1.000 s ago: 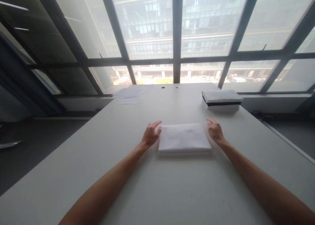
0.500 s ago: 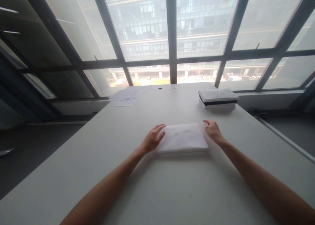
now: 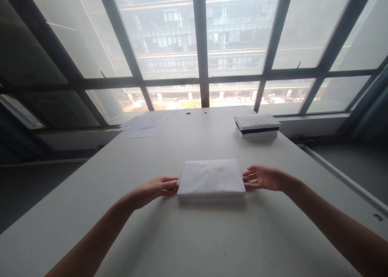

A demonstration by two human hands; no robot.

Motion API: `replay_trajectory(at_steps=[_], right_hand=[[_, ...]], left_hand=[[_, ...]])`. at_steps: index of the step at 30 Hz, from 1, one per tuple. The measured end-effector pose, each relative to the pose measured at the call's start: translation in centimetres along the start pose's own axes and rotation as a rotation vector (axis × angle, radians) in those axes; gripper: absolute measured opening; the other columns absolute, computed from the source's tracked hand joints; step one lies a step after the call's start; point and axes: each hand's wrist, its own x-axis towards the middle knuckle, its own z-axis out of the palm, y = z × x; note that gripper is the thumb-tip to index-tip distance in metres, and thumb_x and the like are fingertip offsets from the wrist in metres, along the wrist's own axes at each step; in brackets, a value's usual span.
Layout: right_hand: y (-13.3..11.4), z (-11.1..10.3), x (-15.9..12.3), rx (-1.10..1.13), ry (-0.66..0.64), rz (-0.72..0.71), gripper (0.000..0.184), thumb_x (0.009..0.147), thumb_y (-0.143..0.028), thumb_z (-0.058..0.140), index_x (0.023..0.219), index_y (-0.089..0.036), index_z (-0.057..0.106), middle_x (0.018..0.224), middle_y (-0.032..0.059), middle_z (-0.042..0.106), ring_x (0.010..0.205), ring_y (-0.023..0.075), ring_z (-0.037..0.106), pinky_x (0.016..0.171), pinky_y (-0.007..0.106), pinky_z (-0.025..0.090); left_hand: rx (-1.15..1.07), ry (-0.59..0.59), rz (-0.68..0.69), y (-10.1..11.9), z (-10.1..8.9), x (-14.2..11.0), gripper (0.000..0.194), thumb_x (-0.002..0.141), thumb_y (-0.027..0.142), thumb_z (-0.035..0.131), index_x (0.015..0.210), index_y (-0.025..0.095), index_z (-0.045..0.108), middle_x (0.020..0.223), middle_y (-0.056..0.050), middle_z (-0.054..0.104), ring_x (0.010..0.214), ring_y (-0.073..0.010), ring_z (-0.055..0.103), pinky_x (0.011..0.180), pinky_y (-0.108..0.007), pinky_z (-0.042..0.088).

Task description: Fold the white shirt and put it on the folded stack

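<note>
A folded white cloth [image 3: 212,178] lies flat on the white table [image 3: 194,232], a neat rectangle with faint wrinkles on top. At its left edge is my left hand [image 3: 159,189], fingers stretched toward the side with the tips close against it. My right hand [image 3: 263,177] faces the opposite edge, its fingers apart and the tips at the cloth's side. Whether any fingertip reaches under the cloth is hidden. Neither hand grips it.
Toward the back right stands a stack of folded cloths [image 3: 257,121], mostly white with a dark layer in it. Several thin white sheets [image 3: 142,125] overlap at the back left. Large windows [image 3: 169,42] rise behind the table.
My left hand has come off the cloth's top left corner down to its left side. My right hand has turned and opened beside the right edge. The view has shifted slightly.
</note>
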Motion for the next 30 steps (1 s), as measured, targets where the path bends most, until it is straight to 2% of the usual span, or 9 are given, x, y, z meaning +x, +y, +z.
replay_trajectory(at_steps=[4, 7, 9, 12, 15, 18, 22, 26, 30], right_hand=[[0.7, 0.7, 0.3, 0.057, -0.057, -0.007, 0.003, 0.084, -0.014, 0.063, 0.087, -0.013, 0.063, 0.087, 0.009, 0.067, 0.079, 0.0146, 0.066, 0.077, 0.024, 0.057], [1.8, 1.7, 0.2, 0.054, -0.054, -0.084, 0.007, 0.081, -0.012, 0.065, 0.087, -0.015, 0.064, 0.082, 0.0044, 0.065, 0.072, 0.0122, 0.062, 0.064, 0.02, 0.054], [2.3, 2.4, -0.4, 0.051, -0.029, -0.131, 0.012, 0.08, -0.014, 0.065, 0.091, -0.017, 0.063, 0.084, 0.0034, 0.065, 0.072, 0.0126, 0.061, 0.062, 0.021, 0.053], [2.4, 3.2, -1.8, 0.081, -0.057, -0.154, 0.03, 0.077, -0.015, 0.066, 0.107, -0.021, 0.062, 0.094, 0.0042, 0.066, 0.078, 0.0162, 0.065, 0.071, 0.031, 0.058], [2.2, 3.1, -2.9, 0.135, -0.107, -0.175, 0.039, 0.076, -0.013, 0.068, 0.113, -0.02, 0.06, 0.097, 0.0049, 0.067, 0.081, 0.0165, 0.066, 0.078, 0.033, 0.058], [2.1, 2.3, -3.0, 0.195, -0.036, -0.2, 0.028, 0.079, -0.013, 0.067, 0.106, -0.016, 0.061, 0.091, 0.0052, 0.066, 0.076, 0.015, 0.064, 0.075, 0.03, 0.058], [1.9, 1.1, -2.9, 0.24, 0.047, -0.226, 0.017, 0.085, -0.018, 0.065, 0.102, -0.014, 0.062, 0.089, 0.0062, 0.065, 0.074, 0.0146, 0.061, 0.072, 0.028, 0.058], [0.9, -0.1, -3.5, 0.184, 0.074, -0.294, 0.019, 0.084, -0.018, 0.069, 0.103, -0.017, 0.066, 0.094, 0.006, 0.066, 0.079, 0.0159, 0.062, 0.073, 0.028, 0.058], [-1.6, -1.8, -4.6, 0.112, 0.129, -0.406, 0.032, 0.082, -0.016, 0.069, 0.114, -0.022, 0.068, 0.103, 0.0055, 0.069, 0.084, 0.0167, 0.064, 0.075, 0.028, 0.057]], left_hand=[[-0.184, -0.048, -0.074, 0.1, 0.0, -0.2, 0.04, 0.079, 0.042, 0.081, 0.111, 0.019, 0.077, 0.12, -0.011, 0.072, 0.117, -0.0294, 0.063, 0.101, -0.037, 0.048], [-0.31, 0.019, -0.119, -0.2, 0.8, 0.3, 0.048, 0.078, 0.035, 0.083, 0.122, 0.019, 0.072, 0.124, -0.012, 0.069, 0.108, -0.0272, 0.067, 0.092, -0.034, 0.054], [-0.366, 0.067, -0.122, -0.5, 1.7, 0.5, 0.061, 0.078, 0.03, 0.083, 0.135, 0.02, 0.063, 0.125, -0.013, 0.068, 0.102, -0.0239, 0.069, 0.083, -0.029, 0.056], [-0.462, 0.122, -0.106, -0.7, 3.3, 0.5, 0.084, 0.08, 0.027, 0.082, 0.153, 0.024, 0.041, 0.126, -0.012, 0.066, 0.09, -0.0182, 0.069, 0.074, -0.026, 0.057], [-0.518, 0.166, -0.089, -0.2, 4.9, 0.2, 0.095, 0.081, 0.024, 0.081, 0.159, 0.033, 0.028, 0.127, -0.009, 0.064, 0.08, -0.0139, 0.067, 0.069, -0.025, 0.057], [-0.508, 0.172, -0.065, 0.8, 6.5, 0.1, 0.092, 0.083, 0.027, 0.079, 0.157, 0.042, 0.027, 0.133, -0.007, 0.06, 0.081, -0.0139, 0.068, 0.069, -0.026, 0.059], [-0.528, 0.134, -0.018, 1.9, 8.1, 1.1, 0.088, 0.083, 0.029, 0.079, 0.156, 0.041, 0.031, 0.145, -0.007, 0.054, 0.107, -0.0244, 0.069, 0.091, -0.04, 0.06], [-0.538, 0.208, 0.003, 2.9, 9.3, 2.8, 0.086, 0.076, 0.015, 0.079, 0.153, 0.028, 0.041, 0.133, -0.009, 0.061, 0.108, -0.0214, 0.068, 0.099, -0.032, 0.057], [-0.484, 0.22, 0.082, 5.3, 10.5, 4.8, 0.082, 0.074, 0.01, 0.078, 0.148, 0.029, 0.047, 0.116, -0.006, 0.065, 0.095, -0.0165, 0.069, 0.095, -0.029, 0.058]])
